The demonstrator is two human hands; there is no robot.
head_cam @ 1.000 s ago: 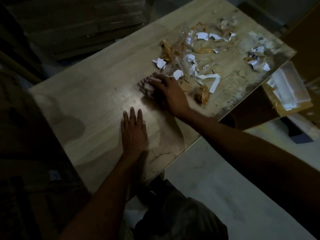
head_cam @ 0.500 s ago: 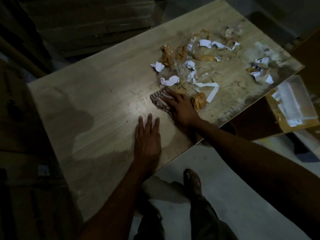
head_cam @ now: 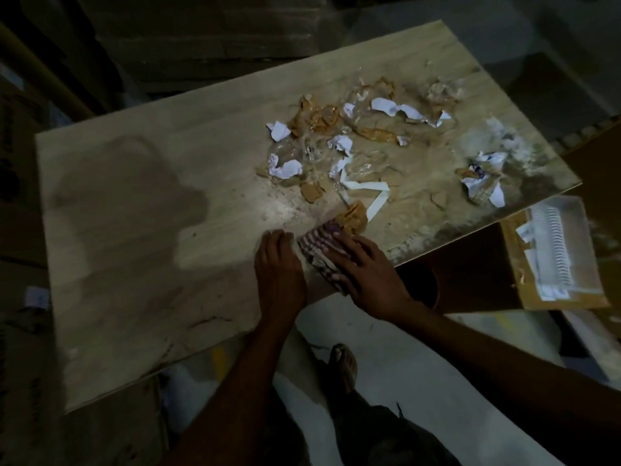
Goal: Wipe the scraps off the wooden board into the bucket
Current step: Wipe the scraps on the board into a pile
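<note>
A pale wooden board (head_cam: 151, 230) lies tilted across the view in dim light. Scraps (head_cam: 336, 153) of white paper, brown tape and clear film are strewn over its far right part, with a smaller clump (head_cam: 484, 176) near the right corner. My right hand (head_cam: 366, 274) presses flat on a striped cloth (head_cam: 317, 245) near the board's front edge, just short of a brown tape wad (head_cam: 353, 218). My left hand (head_cam: 280, 277) rests flat on the board beside the cloth, its fingers together. No bucket is in view.
A cardboard box (head_cam: 551, 264) holding white items stands below the board's right corner. The light floor (head_cam: 420, 381) and my foot (head_cam: 344, 363) lie under the board's front edge. Dark stacked sheets (head_cam: 201, 35) fill the background.
My right hand has dragged the cloth back toward the board's front edge. My left hand has moved right until it lies next to the cloth. The camera has shifted.
</note>
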